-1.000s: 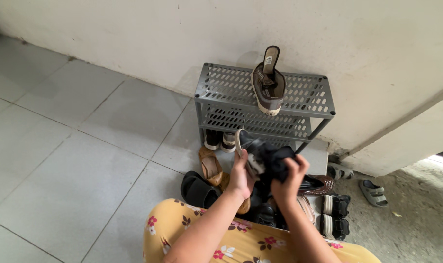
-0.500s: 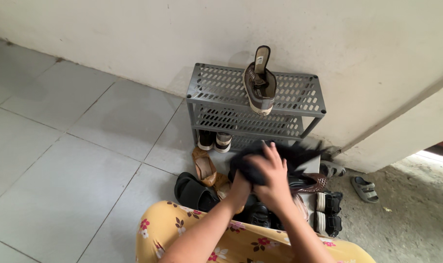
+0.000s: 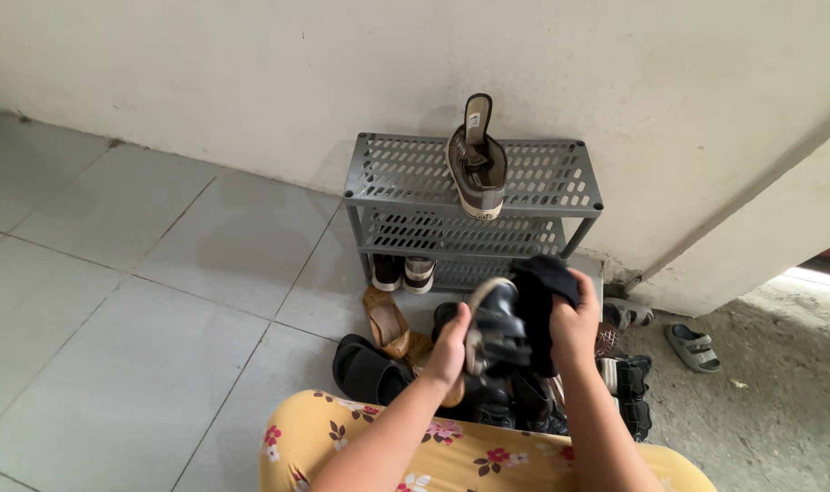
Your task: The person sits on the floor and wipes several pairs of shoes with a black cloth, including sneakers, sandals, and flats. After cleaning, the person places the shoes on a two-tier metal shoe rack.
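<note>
Left hand [image 3: 449,351]: gripping the dark shoe [image 3: 499,330] by its pale-rimmed sole edge, fingers curling around the near side.
Right hand [image 3: 574,325]: clenching a black cloth [image 3: 541,290] and pressing it against the shoe's far side.
Shoe's place: hanging in the air between both hands, above the pile on the floor, just ahead of the yellow floral trousers [image 3: 360,446].
Long axis: running roughly upright, tilting a little; both hands are sitting equally close, one on each flank.
Materials: the shoe is looking dark and slightly shiny; the cloth is looking soft and limp.
Floor pile: a black slide sandal [image 3: 367,366] and a tan flat shoe [image 3: 386,317] are lying just beyond the knees.
Rack: a grey perforated shoe rack [image 3: 542,178] is standing against the wall, carrying one brown sneaker [image 3: 477,171] pointing toe-out.
</note>
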